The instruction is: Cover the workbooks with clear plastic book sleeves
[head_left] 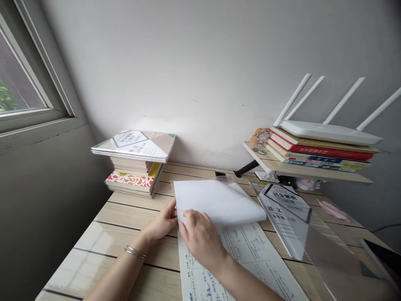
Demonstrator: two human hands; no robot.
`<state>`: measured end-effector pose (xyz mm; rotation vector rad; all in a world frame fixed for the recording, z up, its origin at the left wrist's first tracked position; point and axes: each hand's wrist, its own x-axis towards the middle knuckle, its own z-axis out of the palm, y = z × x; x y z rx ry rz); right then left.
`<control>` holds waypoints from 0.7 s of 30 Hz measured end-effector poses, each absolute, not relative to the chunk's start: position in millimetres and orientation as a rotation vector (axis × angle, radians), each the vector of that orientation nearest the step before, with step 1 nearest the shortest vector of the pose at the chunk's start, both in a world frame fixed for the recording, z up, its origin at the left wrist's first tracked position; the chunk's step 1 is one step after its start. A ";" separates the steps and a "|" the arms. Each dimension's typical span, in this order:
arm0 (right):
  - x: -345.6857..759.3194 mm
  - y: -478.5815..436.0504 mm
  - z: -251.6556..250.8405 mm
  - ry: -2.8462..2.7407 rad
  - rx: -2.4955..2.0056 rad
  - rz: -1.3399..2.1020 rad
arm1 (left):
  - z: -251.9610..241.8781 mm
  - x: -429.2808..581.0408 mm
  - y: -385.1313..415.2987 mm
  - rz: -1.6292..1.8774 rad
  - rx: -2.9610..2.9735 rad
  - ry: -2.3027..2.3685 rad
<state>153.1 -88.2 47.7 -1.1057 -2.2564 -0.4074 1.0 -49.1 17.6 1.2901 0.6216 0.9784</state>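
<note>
A blank white sheet (216, 200) lies curled, its right part lifted, over a printed paper (250, 251) with blue handwriting. At the sheet's left edge, my left hand (163, 223), with bracelets on its wrist, has its fingers closed; the fingertips are partly hidden by the edge. My right hand (202, 238) rests over the lower left part of the white sheet with its fingers bent, just right of my left hand. Whether its fingers grip the sheet is hard to make out. To the right lies a grey-white booklet (285, 221) beside a clear cover.
A stack of books (134, 167) stands at the back left of the wooden table (125, 213). At the right, a raised shelf (313, 172) holds books and a white router (332, 131). Pink items (333, 210) and a dark device (385, 259) lie at the right.
</note>
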 end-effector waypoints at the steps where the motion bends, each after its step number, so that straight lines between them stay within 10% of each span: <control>1: 169.7 -83.7 53.8 -2.202 -1.106 -0.343 | 18.2 1.5 -48.8 0.979 1.259 0.612; 21: 359.6 -8.6 23.2 -0.990 -1.509 0.929 | 18.1 4.1 -48.1 1.027 1.294 0.656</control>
